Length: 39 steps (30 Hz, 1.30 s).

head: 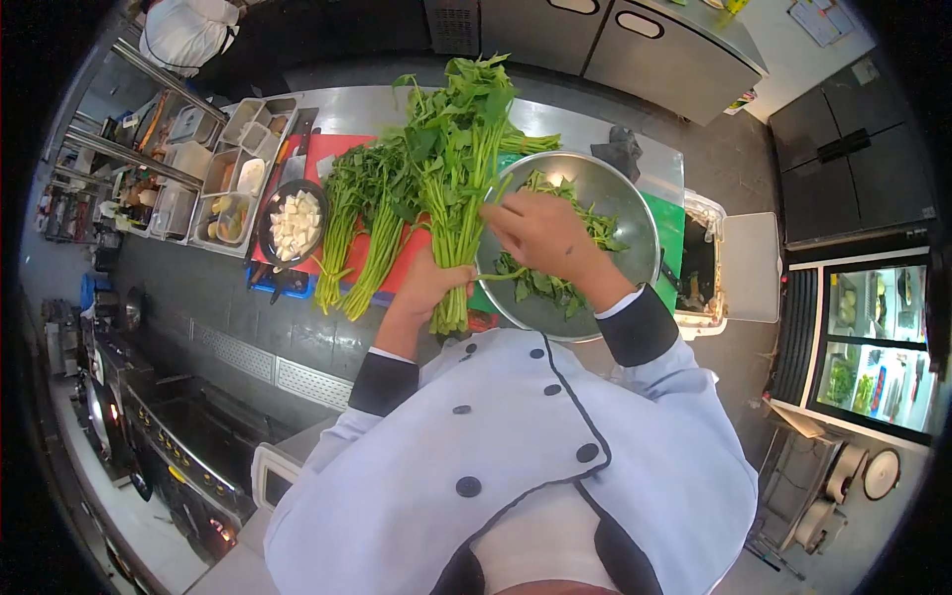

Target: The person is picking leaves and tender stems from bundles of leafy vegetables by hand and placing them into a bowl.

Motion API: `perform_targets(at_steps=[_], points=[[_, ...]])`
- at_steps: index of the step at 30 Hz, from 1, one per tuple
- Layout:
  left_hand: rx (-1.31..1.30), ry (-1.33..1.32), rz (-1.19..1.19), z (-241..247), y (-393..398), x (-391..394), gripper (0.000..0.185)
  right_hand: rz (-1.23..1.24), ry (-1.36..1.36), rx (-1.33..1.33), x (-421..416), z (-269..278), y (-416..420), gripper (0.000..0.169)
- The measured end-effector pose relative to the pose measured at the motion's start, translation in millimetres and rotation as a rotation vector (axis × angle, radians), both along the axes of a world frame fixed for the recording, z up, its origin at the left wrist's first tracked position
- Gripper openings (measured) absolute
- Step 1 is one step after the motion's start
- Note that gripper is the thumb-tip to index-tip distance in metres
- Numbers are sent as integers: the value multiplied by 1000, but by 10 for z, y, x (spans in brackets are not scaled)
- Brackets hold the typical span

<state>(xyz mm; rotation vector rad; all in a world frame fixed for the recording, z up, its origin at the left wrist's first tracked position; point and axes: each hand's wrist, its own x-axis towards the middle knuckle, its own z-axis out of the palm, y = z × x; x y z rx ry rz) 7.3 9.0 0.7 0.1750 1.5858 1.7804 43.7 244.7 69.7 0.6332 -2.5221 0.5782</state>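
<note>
A large bunch of leafy greens with long hollow-looking stems, probably water spinach [457, 163], stands in the grip of my left hand [431, 286] near its cut ends. My right hand [547, 234] reaches over a wide stainless steel mixing bowl [632, 201], its curled fingers pinching a green stem [503, 187] at the bunch's right side. Another single stem sticks out from the bunch across the bowl's rim. Torn leaves and stem pieces [547, 290] lie inside the bowl, partly hidden by my right forearm. More bunches [379, 245] rest to the left on a red cutting board [357, 141].
A black bowl of white cubes [295, 227] sits left of the greens, below a cleaver [296, 160]. Food containers [230, 178] line the counter's left end. A green board [666, 223] lies under the bowl; an open-lidded bin [703, 253] stands right. Another person [186, 37] is at far left.
</note>
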Motion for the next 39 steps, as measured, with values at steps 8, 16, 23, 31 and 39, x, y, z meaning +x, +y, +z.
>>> perform_targets(at_steps=[8,16,23,31,39], points=[[24,-6,20,-89,5,21,25,-111,-152,-187,60,-518,-51,16],[-6,45,12,-89,-97,94,28,-534,-467,-521,-20,-740,452,17],[-33,26,-5,35,-162,61,29,-506,-250,-28,13,-578,812,20],[-22,71,-64,-46,-101,50,30,-213,283,61,-272,155,426,30],[-55,96,110,-77,-158,-8,22,-272,112,151,-19,20,534,22]])
